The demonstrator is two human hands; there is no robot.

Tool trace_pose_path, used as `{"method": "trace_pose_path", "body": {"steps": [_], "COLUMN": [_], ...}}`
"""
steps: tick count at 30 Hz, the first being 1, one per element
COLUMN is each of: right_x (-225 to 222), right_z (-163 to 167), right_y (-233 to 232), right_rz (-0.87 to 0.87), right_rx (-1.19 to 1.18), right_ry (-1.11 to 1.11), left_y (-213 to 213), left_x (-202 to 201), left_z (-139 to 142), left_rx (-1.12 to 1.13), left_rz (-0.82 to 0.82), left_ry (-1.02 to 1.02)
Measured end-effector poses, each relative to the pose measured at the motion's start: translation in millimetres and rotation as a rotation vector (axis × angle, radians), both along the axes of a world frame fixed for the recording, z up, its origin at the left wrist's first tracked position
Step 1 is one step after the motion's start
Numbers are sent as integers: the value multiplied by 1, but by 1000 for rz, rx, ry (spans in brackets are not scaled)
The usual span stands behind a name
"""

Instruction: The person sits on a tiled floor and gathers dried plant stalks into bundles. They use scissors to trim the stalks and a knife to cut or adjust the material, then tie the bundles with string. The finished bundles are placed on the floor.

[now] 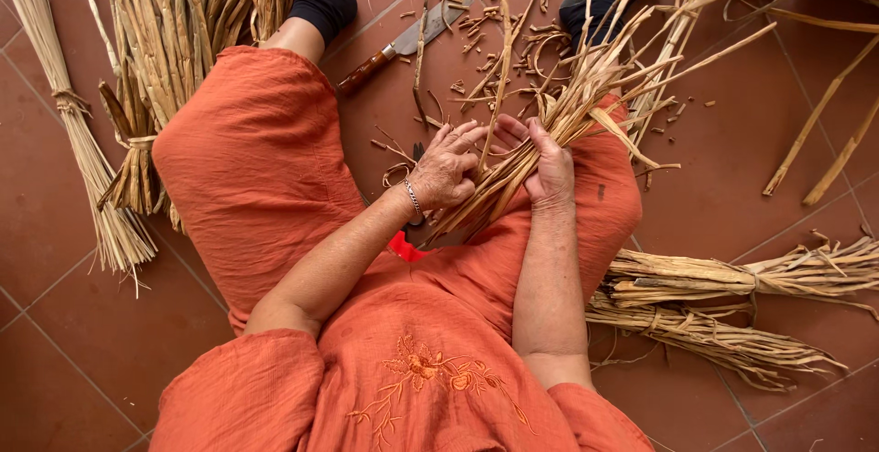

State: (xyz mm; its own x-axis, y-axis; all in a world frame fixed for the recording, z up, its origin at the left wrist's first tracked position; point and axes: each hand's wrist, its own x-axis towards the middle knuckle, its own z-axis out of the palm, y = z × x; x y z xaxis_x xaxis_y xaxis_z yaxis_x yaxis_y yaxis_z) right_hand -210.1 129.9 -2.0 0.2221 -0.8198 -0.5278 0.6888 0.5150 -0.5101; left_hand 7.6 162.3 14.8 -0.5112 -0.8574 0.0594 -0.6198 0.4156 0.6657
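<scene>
A loose bunch of dried straw-coloured leaf strips (577, 104) lies across my lap, fanning up and to the right. My right hand (552, 166) is closed around the bunch near its lower end. My left hand (446, 166), with a bracelet at the wrist, rests against the same bunch, fingers pinching a single upright strip (501, 58). I sit on the floor in orange clothes with dark socks, legs spread.
A large knife with a wooden handle (403, 42) lies on the red tile floor between my legs, among cut scraps. Tied bundles of dried leaves lie at the left (146, 76), far left (82, 141) and right (732, 296).
</scene>
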Motion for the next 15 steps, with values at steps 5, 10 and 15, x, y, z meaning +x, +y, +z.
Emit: {"method": "trace_pose_path", "body": {"steps": [5, 10, 15], "right_x": [1, 7, 8], "right_z": [6, 22, 19], "right_y": [2, 3, 8], "right_rz": [14, 19, -16], "right_rx": [-13, -9, -46], "right_ry": [-70, -30, 7], "left_y": [2, 9, 12], "left_x": [-2, -5, -2], "left_z": [-4, -12, -22], "left_rx": [77, 414, 627], "left_rz": [-31, 52, 119], "left_ry": [113, 174, 237]}}
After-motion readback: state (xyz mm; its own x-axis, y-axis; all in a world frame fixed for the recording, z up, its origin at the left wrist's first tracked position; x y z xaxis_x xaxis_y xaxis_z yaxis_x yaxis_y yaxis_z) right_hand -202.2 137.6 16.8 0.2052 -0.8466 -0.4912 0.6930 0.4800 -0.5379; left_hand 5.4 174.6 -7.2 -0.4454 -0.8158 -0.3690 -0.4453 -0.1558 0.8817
